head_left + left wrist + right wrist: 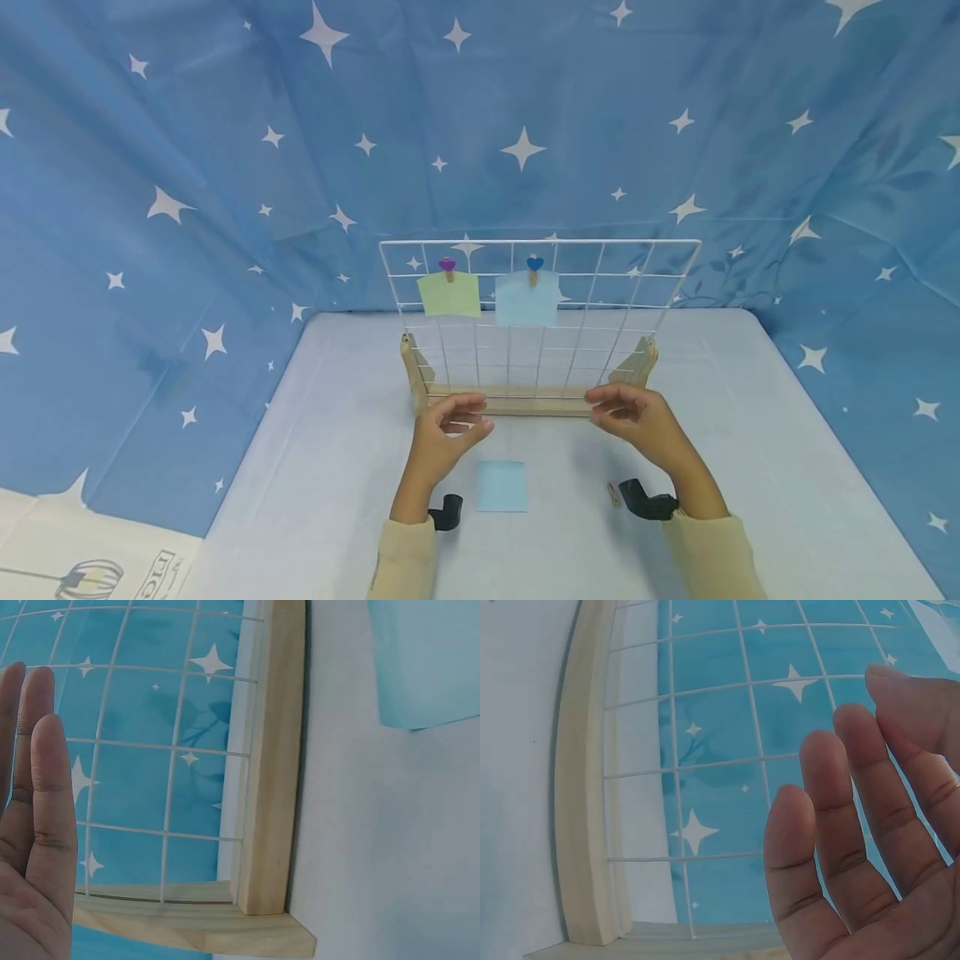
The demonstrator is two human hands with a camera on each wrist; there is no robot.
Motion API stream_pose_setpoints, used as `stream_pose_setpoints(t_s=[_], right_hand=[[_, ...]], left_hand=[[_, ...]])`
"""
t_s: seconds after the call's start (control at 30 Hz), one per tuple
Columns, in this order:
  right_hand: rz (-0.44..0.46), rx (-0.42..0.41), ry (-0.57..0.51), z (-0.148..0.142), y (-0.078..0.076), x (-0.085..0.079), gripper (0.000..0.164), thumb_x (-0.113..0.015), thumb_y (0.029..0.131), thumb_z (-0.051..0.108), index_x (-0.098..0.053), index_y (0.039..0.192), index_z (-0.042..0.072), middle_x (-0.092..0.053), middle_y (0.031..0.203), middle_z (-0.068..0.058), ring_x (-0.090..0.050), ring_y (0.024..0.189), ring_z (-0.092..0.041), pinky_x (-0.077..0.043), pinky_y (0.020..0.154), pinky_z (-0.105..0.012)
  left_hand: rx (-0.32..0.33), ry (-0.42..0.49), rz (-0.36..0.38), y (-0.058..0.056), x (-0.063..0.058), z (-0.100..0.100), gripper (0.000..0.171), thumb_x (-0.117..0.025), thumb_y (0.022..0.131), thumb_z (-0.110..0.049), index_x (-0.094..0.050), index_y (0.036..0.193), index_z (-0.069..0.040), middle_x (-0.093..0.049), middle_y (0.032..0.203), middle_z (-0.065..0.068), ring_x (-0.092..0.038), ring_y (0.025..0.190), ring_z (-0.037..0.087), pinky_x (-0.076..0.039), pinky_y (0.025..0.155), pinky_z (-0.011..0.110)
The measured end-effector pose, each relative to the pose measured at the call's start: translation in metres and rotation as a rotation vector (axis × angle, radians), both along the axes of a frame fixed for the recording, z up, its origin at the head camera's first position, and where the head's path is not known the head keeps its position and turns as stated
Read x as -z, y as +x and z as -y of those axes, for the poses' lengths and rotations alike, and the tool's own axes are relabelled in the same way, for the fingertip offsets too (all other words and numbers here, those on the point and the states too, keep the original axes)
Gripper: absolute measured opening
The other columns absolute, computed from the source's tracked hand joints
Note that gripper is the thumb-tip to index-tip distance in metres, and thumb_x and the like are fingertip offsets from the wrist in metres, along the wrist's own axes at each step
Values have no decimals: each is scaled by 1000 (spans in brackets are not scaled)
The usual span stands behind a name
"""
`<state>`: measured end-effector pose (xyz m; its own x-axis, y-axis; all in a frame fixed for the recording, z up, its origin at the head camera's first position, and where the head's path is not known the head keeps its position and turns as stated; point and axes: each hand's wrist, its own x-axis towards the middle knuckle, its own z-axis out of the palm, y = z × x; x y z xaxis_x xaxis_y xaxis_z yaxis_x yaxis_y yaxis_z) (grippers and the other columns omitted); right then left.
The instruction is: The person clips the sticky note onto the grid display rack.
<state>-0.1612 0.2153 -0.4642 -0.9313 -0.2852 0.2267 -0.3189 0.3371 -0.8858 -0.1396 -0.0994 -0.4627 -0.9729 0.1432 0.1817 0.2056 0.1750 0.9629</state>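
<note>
Loose blue note (502, 487) lies flat in front of the wire rack (536, 407), a bit L of the rack's centre. Approx square, so no clear long axis; far edge faces the rack, sides roughly square to its base. Wooden clip (614, 495) lies in front of the rack's R part, long axis mostly toward the rack, far end angled L.

L hand (450, 429), at the rack's L part: fingers loosely bent, thumb apart, nothing held. R hand (633, 421), at the rack's R part: half-curled, thumb near fingertips, also empty. Can't tell if either touches the rack.

To handle the note well, prob best a light pinch at one edge, kept flat, w/ the other hand on the clip & fingers clear of the wires.

Up on the rack: green note (450, 297) w/ purple heart clip (447, 265) on the L, hung blue note (527, 304) w/ blue heart clip (535, 264) nr centre. Pale table (337, 500) under the rack, starred cloth (450, 100) behind.
</note>
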Motion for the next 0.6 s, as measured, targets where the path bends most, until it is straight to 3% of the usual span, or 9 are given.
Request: stream_pose_setpoints(t_s=[0.23, 0.43, 0.6], right_hand=[[35, 6, -22, -3, 6, 13, 25, -74, 89, 5, -69, 113, 0, -69, 109, -16, -68, 93, -15, -56, 77, -23], [57, 18, -20, -5, 13, 22, 27, -74, 89, 5, -69, 115, 1, -69, 107, -8, -66, 90, -13, -56, 75, -22], [86, 35, -10, -8, 16, 32, 27, -75, 88, 7, -69, 114, 2, -69, 110, -14, -65, 90, -12, -56, 75, -22]], left_hand=[[-14, -6, 58, 5, 11, 1, 33, -78, 87, -9, -69, 118, -8, -69, 116, 12, -67, 100, 24, -54, 89, 32], [-22, -15, 98, 9, 20, 2, 34, -78, 87, -11, -68, 119, -7, -70, 116, 12, -67, 101, 24, -53, 89, 31], [-15, -23, 124, 12, 26, 3, 34, -77, 88, -12, -68, 120, -9, -70, 117, 12, -67, 101, 25, -53, 89, 32]])
